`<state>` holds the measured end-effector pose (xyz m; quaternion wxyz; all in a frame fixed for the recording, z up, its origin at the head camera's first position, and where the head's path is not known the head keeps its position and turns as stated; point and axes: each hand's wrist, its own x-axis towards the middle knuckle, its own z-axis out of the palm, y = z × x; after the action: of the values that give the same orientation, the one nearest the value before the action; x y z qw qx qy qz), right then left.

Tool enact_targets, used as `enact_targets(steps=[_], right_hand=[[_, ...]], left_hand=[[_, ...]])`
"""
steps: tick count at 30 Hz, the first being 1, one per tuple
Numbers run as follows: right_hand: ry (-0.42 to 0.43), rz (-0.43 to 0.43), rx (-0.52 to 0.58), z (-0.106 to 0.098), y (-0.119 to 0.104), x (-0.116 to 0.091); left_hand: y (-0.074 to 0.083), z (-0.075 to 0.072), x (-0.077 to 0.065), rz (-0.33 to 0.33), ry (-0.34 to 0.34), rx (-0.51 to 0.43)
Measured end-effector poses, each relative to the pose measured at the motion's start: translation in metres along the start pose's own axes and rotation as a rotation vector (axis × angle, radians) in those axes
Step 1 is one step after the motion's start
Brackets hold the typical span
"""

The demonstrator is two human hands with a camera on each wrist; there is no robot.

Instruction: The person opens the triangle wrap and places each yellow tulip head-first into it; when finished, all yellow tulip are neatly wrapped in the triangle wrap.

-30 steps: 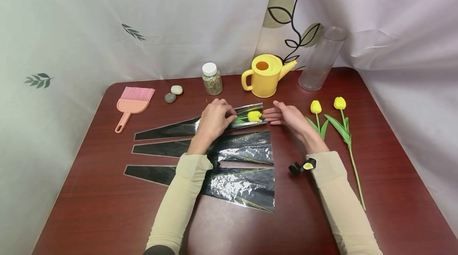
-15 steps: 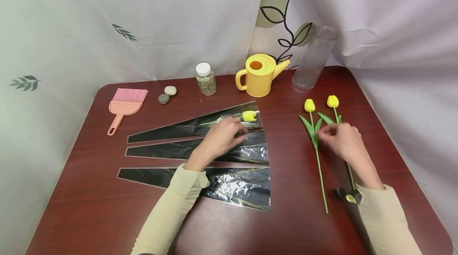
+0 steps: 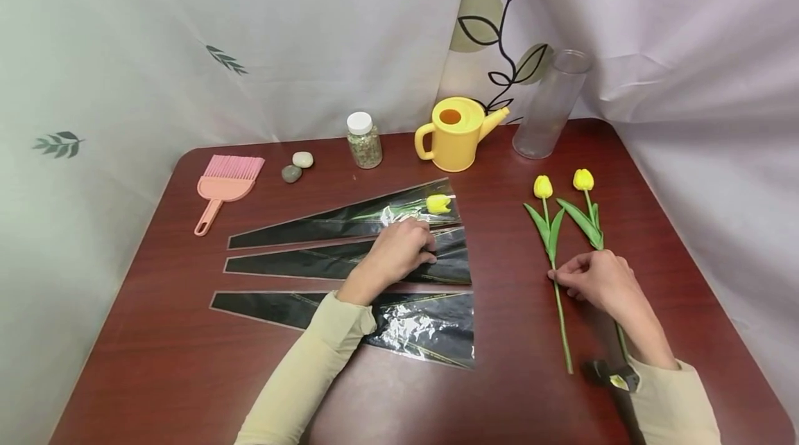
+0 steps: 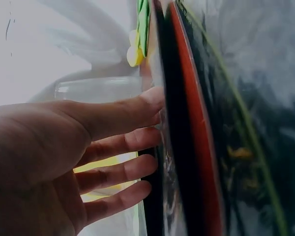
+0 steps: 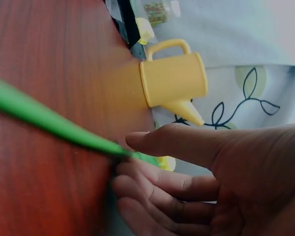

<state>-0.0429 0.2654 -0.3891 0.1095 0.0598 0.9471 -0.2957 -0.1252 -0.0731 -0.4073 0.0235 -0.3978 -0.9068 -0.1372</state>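
Observation:
My right hand [image 3: 604, 282] has thumb and fingertips at the green stem of a yellow tulip [image 3: 543, 187], just below its leaves. The right wrist view shows the stem [image 5: 54, 118] running in between thumb and forefinger in a pinch. A second yellow tulip [image 3: 583, 180] lies to the right, its stem partly hidden under this hand. My left hand [image 3: 399, 249] rests with loose fingers on the middle black-and-clear flower sleeve [image 3: 275, 267]; its fingertips meet the film in the left wrist view. The farthest sleeve [image 3: 281, 233] has a tulip [image 3: 438, 204] inside.
A third sleeve [image 3: 437, 330] lies nearest me, partly under the left forearm. Along the back stand a lidded jar [image 3: 365, 147], a yellow watering can [image 3: 458, 140] and a clear glass cylinder [image 3: 544, 116]. A pink brush [image 3: 226, 187] and two stones [image 3: 291, 173] lie at left.
My right hand has left the far sleeve's opening, gone right to the loose tulips and slid down to the nearer stem. My left hand has let go of the far sleeve and come toward me.

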Motion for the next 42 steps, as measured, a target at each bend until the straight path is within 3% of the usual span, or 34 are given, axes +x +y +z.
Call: enact_targets(steps=[3, 11, 17, 22, 26, 35, 38, 42], right_hand=[[-0.036, 0.023, 0.074, 0.001, 0.003, 0.000], [-0.102, 0.048, 0.523, -0.002, 0.006, 0.003], [-0.098, 0.008, 0.702, -0.007, 0.000, 0.004], [-0.096, -0.099, 0.927, -0.003, -0.012, 0.011], [-0.039, -0.172, 1.060, -0.001, -0.024, 0.015], [0.307, -0.198, 1.305, 0.002, -0.033, 0.028], [0.342, -0.167, 1.371, 0.013, -0.035, 0.035], [0.299, -0.090, 1.472, 0.035, -0.042, 0.040]], left_hand=[[0.000, 0.001, 0.001, 0.014, 0.008, 0.006], [0.001, -0.006, 0.001, -0.035, -0.021, -0.008], [-0.002, -0.013, 0.002, -0.068, -0.012, -0.057], [-0.004, -0.017, 0.002, -0.072, 0.004, -0.081], [-0.005, -0.019, 0.002, -0.053, 0.030, -0.101], [-0.005, -0.021, 0.001, -0.066, 0.036, -0.113], [-0.005, -0.021, 0.001, -0.069, 0.046, -0.112], [-0.003, -0.023, 0.001, -0.071, 0.071, -0.104]])
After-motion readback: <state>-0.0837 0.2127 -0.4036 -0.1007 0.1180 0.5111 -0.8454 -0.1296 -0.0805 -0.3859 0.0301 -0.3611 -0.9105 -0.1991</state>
